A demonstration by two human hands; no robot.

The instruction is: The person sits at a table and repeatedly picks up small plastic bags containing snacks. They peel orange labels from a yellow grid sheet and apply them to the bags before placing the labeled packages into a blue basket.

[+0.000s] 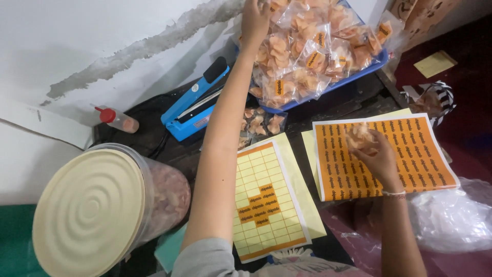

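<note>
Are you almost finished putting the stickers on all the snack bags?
Not quite. Many sealed bags with orange stickers already fill the blue tray. The left hand reaches onto that pile, while the right hand holds a bag of chips over a full sticker sheet. The other sheet is mostly used up. A few bags lie by the blue sealer, and the big tub holds more.

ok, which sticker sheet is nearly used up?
The sticker sheet by the left arm: mostly bare yellow backing, few orange labels mid-sheet. The sheet under the right hand remains full orange.
</note>
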